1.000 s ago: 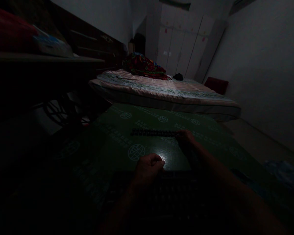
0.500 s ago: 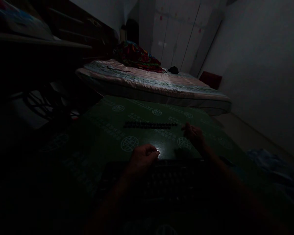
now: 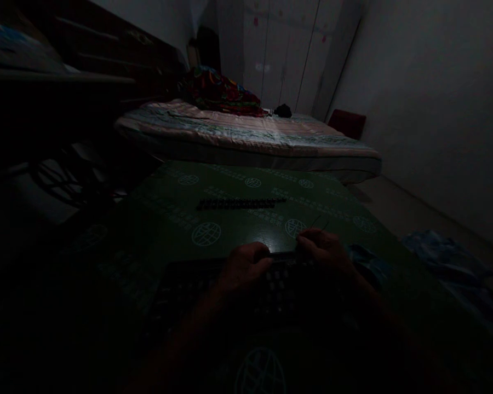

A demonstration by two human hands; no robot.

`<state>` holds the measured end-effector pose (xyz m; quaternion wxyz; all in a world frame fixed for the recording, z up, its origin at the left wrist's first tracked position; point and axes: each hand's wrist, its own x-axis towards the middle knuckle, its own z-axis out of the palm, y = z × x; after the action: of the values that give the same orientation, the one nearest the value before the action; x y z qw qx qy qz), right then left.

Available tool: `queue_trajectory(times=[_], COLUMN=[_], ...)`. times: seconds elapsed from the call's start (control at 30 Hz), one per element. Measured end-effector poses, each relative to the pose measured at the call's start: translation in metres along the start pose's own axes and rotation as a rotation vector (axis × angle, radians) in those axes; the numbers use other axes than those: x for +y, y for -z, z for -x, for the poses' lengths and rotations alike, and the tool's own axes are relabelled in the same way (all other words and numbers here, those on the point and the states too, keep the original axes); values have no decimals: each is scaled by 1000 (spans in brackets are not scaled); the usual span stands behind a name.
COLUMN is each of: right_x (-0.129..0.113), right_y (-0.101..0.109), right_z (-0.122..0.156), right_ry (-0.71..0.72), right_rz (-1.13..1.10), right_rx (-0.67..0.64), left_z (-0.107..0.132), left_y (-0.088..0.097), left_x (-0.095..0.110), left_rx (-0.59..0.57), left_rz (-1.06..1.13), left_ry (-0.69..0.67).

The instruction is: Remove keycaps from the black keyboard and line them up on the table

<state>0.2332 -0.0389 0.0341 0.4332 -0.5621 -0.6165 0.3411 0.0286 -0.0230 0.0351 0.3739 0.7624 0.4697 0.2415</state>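
A dark keyboard (image 3: 213, 284) lies on a green board (image 3: 168, 219) printed with globe marks. My left hand (image 3: 246, 265) rests on the keyboard's far edge with its fingers curled over it. My right hand (image 3: 326, 251) is just to its right, also at the far edge, fingers pinched together. Two thin wire-like prongs (image 3: 317, 221) stick up from its fingertips. Farther out on the board lies a straight row of small dark keycaps (image 3: 236, 203), apart from both hands. The room is very dim.
A low bed (image 3: 246, 137) with a striped sheet and a bright crumpled cloth (image 3: 219, 92) stands beyond the board. Dark furniture fills the left side. A white wardrobe (image 3: 279, 49) is at the back. Bluish cloth (image 3: 443, 254) lies on the floor at right.
My right hand has drawn back from the right end of the keycap row to the keyboard's far edge. My left hand has stayed in place. The view has shifted slightly.
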Motion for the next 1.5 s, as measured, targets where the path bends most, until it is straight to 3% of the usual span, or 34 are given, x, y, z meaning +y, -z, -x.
queue_trajectory(times=[0.3,0.73,0.93,1.07,1.37,1.5], right_x=[4,4,1,0,1,6], right_y=[-11,-20,-26,-26,-13,-13], right_z=[4,7,9,10,8,6], right_ry=[40,148,312,346,293,257], right_rz=[79,346,487,509,382,319], right_rx=[136,239,166,113,-119,-130], left_z=[-9,-8,-9,-9,-7,-7], left_y=[-18,-22,-27,-29,-31,-30], left_x=[9,10,5,4,2,3], left_rx=[-57,-113,-129,-148,-147,-146], left_rz=[-106,-373,-451,-463,-476,-470], left_ry=[-49,-143,-185,-194,-200,-191])
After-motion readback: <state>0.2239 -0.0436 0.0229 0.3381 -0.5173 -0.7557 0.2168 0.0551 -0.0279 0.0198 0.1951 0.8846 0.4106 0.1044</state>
